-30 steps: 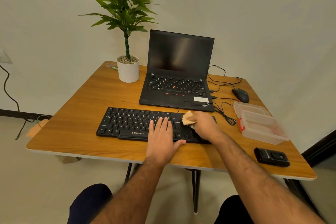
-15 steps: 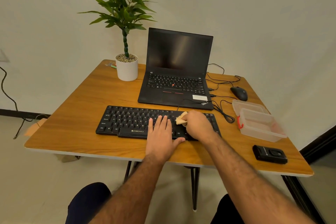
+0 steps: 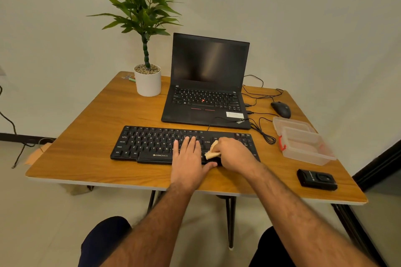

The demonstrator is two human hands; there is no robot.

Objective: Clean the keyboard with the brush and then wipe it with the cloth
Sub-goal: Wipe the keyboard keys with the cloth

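A black keyboard [image 3: 152, 143] lies across the near middle of the wooden table [image 3: 86, 141]. My left hand [image 3: 191, 160] rests flat on its lower middle, fingers spread over the keys and thumb along the front edge. My right hand [image 3: 235, 154] is closed around a small tan cloth [image 3: 213, 150] and presses it onto the keys right of centre. Only the cloth's left end shows past my fingers. I see no brush.
An open black laptop [image 3: 206, 93] stands behind the keyboard, a potted plant [image 3: 147, 80] to its left. At the right lie a black mouse [image 3: 281, 109] with loose cables, a clear plastic box [image 3: 303, 144] and a small black device [image 3: 316, 179].
My right hand has slid the cloth leftward and toward me over the keys. The left hand has stayed pressed on the keyboard.
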